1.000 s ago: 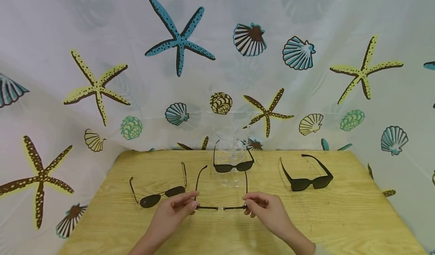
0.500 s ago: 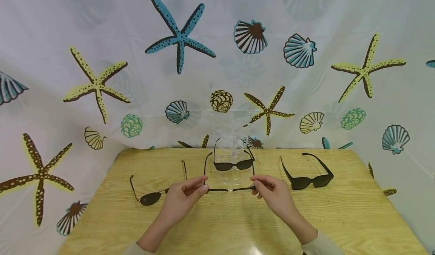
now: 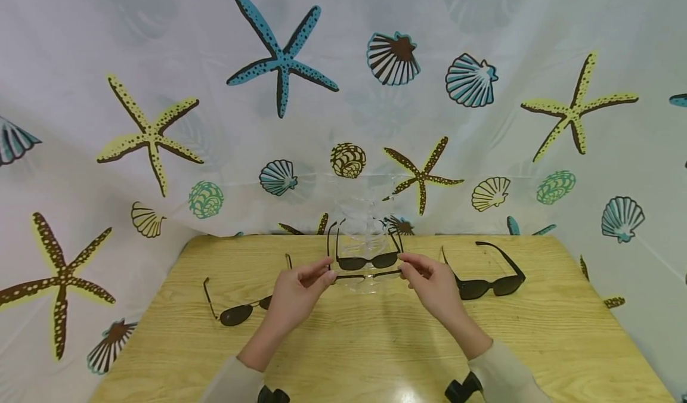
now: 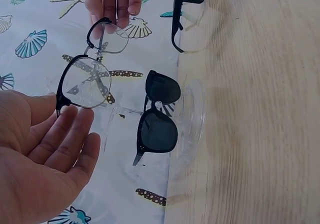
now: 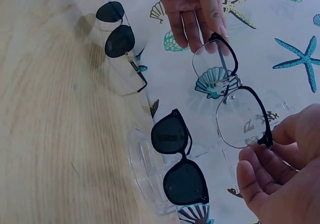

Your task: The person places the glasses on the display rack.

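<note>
A pair of eyeglasses [image 3: 350, 277] with clear lenses and dark brow rims is held level over the table by both hands, arms unfolded and pointing away. My left hand [image 3: 297, 293] pinches its left corner between thumb and fingers; my right hand [image 3: 436, 287] pinches the right corner likewise. Just beyond stands a clear plastic display stand [image 4: 199, 106] with black sunglasses [image 3: 384, 260] resting low on it. In the wrist views the eyeglasses are higher than these sunglasses, in front of the stand's upper part.
Thin-framed sunglasses [image 3: 236, 315] lie unfolded at the left of the wooden table [image 3: 376, 349], partly hidden by the left hand. Thick black sunglasses [image 3: 507, 285] lie unfolded at the right. A patterned curtain [image 3: 322, 129] hangs behind the table and along its sides.
Both hands have carried the eyeglasses forward, away from the body, and slightly right, up to the display stand. The sunglasses on the table and stand have stayed put.
</note>
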Available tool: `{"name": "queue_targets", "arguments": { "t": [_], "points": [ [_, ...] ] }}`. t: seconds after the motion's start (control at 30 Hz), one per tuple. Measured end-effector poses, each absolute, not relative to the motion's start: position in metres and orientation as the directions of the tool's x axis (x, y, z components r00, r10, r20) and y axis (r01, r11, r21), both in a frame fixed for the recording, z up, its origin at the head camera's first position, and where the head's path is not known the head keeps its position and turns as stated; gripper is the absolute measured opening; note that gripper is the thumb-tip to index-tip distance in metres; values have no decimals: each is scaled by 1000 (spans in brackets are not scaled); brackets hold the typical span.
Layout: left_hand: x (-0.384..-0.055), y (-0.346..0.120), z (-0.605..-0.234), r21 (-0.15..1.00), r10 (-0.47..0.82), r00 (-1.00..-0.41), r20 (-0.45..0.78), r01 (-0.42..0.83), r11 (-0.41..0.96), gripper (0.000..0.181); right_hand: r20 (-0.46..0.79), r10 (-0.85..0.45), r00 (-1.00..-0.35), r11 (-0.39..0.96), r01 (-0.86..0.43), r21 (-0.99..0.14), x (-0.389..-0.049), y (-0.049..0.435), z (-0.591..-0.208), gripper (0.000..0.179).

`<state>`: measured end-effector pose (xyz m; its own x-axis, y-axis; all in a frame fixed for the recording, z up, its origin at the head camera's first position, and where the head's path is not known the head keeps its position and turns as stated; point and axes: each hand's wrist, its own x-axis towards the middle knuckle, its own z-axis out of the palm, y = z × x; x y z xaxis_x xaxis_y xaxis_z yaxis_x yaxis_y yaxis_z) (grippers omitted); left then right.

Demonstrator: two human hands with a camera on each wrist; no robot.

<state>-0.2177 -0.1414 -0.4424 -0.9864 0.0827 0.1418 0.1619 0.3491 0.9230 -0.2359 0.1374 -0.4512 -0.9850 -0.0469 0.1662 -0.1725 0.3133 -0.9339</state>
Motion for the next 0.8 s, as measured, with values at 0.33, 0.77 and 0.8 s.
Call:
{"name": "queue_targets", "arguments": {
  "t": [0.33,0.77,0.8],
  "points": [
    [-244,-126,-446,923,27,-985,170,168,347,41,170,-22,-985,323,-168,-931,-264,137,-453,35],
    [-266,-113,-450,917,-53,-986,157,125,379,39,116,-7,-993,343,-111,-933,-291,133,-453,40],
    [-268,-113,-450,915,-57,-986,156,123,384,39,113,-5,-994,343,-108,-933,-293,133,-453,40]
  ]
}}
